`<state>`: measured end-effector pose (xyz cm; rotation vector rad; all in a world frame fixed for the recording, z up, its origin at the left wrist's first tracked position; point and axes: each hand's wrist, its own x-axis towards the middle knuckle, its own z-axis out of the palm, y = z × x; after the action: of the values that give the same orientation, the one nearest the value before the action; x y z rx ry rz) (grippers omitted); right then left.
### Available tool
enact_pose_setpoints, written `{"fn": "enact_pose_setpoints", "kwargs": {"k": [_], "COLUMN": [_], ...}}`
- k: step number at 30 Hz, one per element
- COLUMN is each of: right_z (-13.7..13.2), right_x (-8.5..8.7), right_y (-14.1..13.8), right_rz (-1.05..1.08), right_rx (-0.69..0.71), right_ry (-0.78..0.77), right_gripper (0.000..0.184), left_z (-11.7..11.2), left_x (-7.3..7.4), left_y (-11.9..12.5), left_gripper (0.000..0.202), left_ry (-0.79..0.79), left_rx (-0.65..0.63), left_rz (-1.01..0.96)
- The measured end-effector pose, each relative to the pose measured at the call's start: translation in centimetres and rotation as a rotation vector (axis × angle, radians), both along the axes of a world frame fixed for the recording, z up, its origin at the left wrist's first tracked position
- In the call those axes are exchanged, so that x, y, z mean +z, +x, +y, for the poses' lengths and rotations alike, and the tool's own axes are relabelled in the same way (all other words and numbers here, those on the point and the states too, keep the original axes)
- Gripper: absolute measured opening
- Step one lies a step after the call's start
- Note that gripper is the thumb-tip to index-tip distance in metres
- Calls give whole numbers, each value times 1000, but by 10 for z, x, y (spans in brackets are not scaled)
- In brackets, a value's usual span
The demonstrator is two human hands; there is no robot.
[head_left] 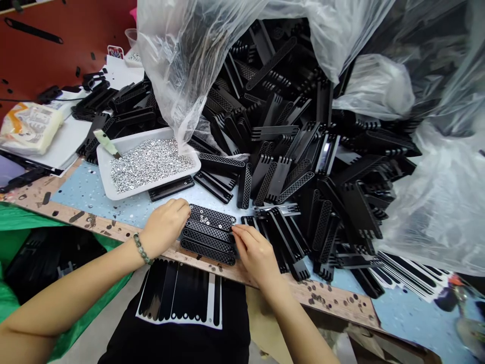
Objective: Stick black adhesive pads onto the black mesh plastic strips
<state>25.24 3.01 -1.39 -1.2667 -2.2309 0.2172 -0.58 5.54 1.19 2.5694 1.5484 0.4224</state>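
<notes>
Several black strip-shaped plastic parts with a cross-hatched surface lie side by side at the table's front edge. A few small silver metal rings or nuts are scattered on the upper ones. My left hand, with a beaded bracelet at the wrist, is closed at their upper left end; its fingertips are partly hidden. At their right end my right hand pinches, thumb and forefinger together, and what is between them is too small to make out. Beyond my left hand stands a white tray full of small silver pieces.
A big heap of black plastic parts spills from clear plastic bags behind. A green-handled brush or scraper rests in the tray. A sheet of black stickers lies on my lap. A green bag hangs at left.
</notes>
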Motion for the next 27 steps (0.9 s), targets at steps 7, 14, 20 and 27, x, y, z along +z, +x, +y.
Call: {"fn": "enact_pose_setpoints", "kwargs": {"k": [7,14,20,27], "right_z": [11,4,1,10], "right_x": [2,-6,0,-23], "right_y": [-6,-3,8,36], "right_rz": [-89,-125,-258,-119], "right_rx": [-12,-14,143,323], "right_ry": [75,191,206,81], "right_gripper": [17,15,30,35], "left_z": [7,0,-6,2], "left_x": [-5,-14,-3,20], "left_y": [-7,-12,-2,10], "left_gripper": [12,17,17,15], "left_ry": [-112,-92,-86,-237], "left_rx": [-37,-60,-38,-54], "left_rz": [-168,-254,-50,131]}}
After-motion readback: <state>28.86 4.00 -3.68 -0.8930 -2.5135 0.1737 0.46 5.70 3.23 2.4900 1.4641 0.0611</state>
